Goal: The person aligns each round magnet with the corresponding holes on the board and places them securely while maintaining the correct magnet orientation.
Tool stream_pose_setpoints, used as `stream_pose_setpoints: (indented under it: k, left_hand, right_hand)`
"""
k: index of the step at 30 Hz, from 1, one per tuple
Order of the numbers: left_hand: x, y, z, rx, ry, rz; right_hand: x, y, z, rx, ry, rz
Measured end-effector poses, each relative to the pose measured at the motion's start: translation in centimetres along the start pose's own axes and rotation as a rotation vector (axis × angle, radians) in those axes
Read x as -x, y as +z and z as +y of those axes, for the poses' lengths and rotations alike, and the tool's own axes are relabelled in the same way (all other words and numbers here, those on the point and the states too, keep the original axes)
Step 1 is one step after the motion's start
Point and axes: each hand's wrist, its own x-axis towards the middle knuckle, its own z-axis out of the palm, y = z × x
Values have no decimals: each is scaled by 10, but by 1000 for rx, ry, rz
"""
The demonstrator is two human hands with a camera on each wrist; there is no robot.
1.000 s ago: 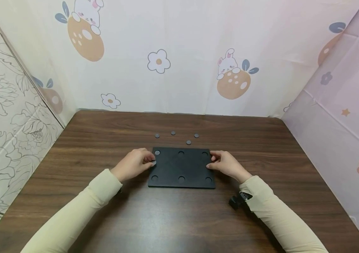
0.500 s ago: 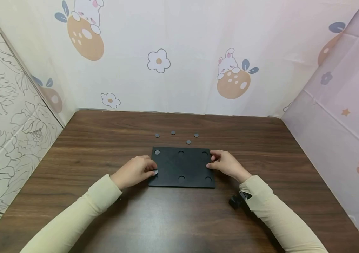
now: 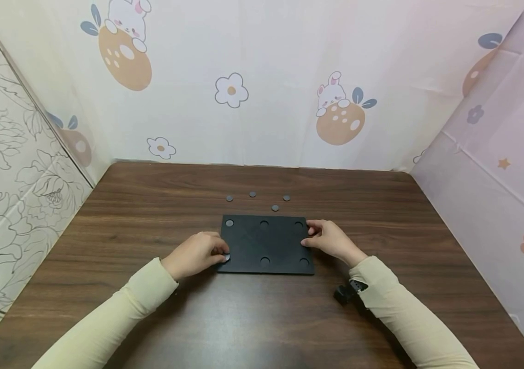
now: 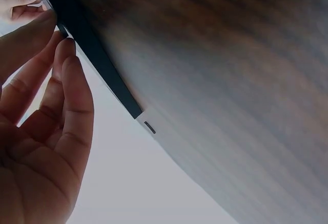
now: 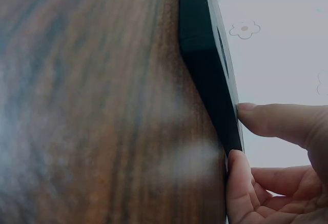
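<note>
Patterned white cloth is hanging behind the brown wood-grain table, where a flat black rectangular board with six round recesses is lying between my hands. My left hand is pinching a small round grey disc between thumb and bent fingers at the near-left recess; a second ago it was holding it at the board's left edge, closer to the far-left recess. I cannot tell whether it is sitting flush. My right hand is keeping its same grip, thumb on top of the board's right edge, fingers against the side. One matching disc is sitting in the far-left recess, and four loose discs are lying beyond the far edge, unmoved.
</note>
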Motion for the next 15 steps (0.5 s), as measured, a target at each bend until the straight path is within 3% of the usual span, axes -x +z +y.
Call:
stream_pose_setpoints:
  k: [15]
  left_hand:
    - [-1, 1, 0, -2, 7, 7]
  right_hand:
    - [1, 0, -1, -1, 9, 2]
